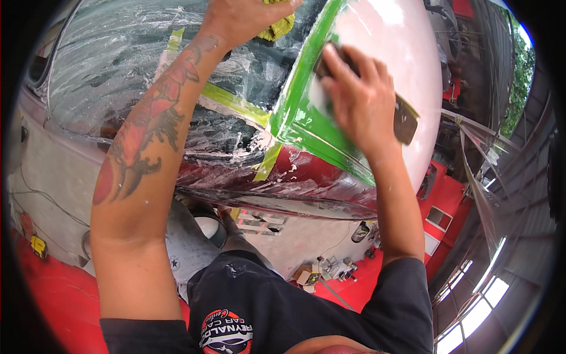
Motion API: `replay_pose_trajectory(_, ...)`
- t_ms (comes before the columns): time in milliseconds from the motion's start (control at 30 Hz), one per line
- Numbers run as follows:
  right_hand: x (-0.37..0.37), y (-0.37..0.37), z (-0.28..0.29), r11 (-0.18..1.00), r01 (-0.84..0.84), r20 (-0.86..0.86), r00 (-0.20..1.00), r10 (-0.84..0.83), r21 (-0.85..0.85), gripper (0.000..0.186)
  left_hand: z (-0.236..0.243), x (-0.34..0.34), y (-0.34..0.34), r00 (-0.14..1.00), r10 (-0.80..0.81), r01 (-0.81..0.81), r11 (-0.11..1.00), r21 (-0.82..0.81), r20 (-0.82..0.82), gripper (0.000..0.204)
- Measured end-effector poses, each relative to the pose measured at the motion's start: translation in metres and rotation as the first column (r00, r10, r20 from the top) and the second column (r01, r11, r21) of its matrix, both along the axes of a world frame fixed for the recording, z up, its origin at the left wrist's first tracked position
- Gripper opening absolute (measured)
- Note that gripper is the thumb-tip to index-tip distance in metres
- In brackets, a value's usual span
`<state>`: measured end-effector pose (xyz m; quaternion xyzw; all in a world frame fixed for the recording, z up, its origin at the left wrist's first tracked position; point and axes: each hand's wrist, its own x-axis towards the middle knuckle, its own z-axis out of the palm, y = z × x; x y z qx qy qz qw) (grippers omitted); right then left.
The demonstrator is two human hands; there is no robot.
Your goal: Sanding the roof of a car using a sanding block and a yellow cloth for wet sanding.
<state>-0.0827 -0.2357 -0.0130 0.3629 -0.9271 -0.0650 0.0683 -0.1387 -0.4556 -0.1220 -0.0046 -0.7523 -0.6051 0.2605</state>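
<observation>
My left hand [239, 20] is at the top of the view, its fingers closed around a yellow sponge or cloth [277, 29] over the dark car glass [118, 76], which is smeared with white residue. My right hand [365, 97] grips a dark flat sanding block [407, 120], pressed to the car's rounded white panel [407, 41]. The block lies across a bright green area [318, 130] between the glass and the white panel. Yellow-green tape strips [236, 103] cross the glass to the left. Below runs a dark red, wet-looking panel [295, 165] with white streaks.
A person's leg and grey shoe [188, 242] show beneath the car's edge. On the red and grey floor lie a cardboard box [305, 276] and several small containers [339, 269]. A yellow tool [39, 246] and a cable [53, 203] are at left. Clear plastic sheeting [480, 159] hangs at right.
</observation>
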Motion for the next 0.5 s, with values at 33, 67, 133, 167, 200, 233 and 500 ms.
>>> replay_pose_trajectory(33,-0.015,0.001,-0.005,1.000,0.001,-0.036,0.999,-0.002,-0.024,0.050,-0.003,0.000,0.002,0.999,0.035,-0.035,0.999,-0.020,0.005,0.054)
replay_pose_trajectory(67,-0.011,-0.001,-0.006,1.000,0.001,-0.035,0.999,-0.002,-0.029,0.050,-0.006,0.000,0.000,0.997,0.075,-0.074,0.996,-0.046,0.010,0.054)
replay_pose_trajectory(133,0.007,-0.003,-0.006,1.000,-0.019,0.030,0.999,0.019,-0.011,0.052,-0.006,0.002,-0.005,0.999,0.034,-0.033,0.999,-0.023,0.041,0.055)
replay_pose_trajectory(167,0.024,-0.005,-0.004,0.999,-0.033,0.068,0.997,0.033,-0.010,0.054,-0.004,0.003,-0.007,0.998,-0.010,0.009,1.000,0.011,0.068,0.055)
replay_pose_trajectory(200,0.037,-0.006,-0.001,0.999,-0.037,0.087,0.995,0.038,-0.008,0.055,-0.004,0.003,-0.008,0.997,-0.008,0.008,1.000,0.009,0.070,0.055)
replay_pose_trajectory(233,0.033,-0.006,-0.001,0.998,-0.066,0.074,0.995,0.066,-0.007,0.054,-0.003,0.004,-0.009,0.999,0.010,-0.010,1.000,-0.001,0.051,0.055)
replay_pose_trajectory(500,0.037,-0.011,0.000,0.999,-0.036,0.072,0.997,0.037,-0.012,0.051,-0.007,0.003,-0.007,0.998,0.056,-0.055,0.998,-0.025,0.029,0.053)
